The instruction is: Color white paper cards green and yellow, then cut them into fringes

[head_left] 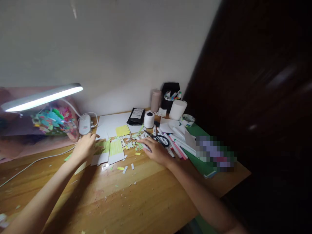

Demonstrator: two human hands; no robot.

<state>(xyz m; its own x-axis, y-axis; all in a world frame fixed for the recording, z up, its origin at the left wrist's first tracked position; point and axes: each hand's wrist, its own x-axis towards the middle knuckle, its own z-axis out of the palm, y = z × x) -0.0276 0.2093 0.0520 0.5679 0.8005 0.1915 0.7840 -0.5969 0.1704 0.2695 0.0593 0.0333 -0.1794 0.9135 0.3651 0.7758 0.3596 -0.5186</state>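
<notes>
My left hand [85, 145] is at the left edge of a sheet with a green-coloured area [102, 147], fingers apart and nothing visible in them. Beside that sheet lies a second one with yellow-green stripes [116, 150]. My right hand [156, 150] is closed around a pale marker [144, 146], just in front of black-handled scissors [162, 139]. Small paper scraps [131, 143] are heaped between the hands. Behind them is a yellow paper piece [123, 130]. Several markers [177, 148] lie to the right of my right hand.
A lit lamp [44, 97] hangs over the left side, near a white power strip [85, 124]. Toward the wall are a black packet [136, 116], a white spool [149, 119], a white mug [177, 110] and a black pen holder [170, 96]. A green mat [200, 165] lies at right.
</notes>
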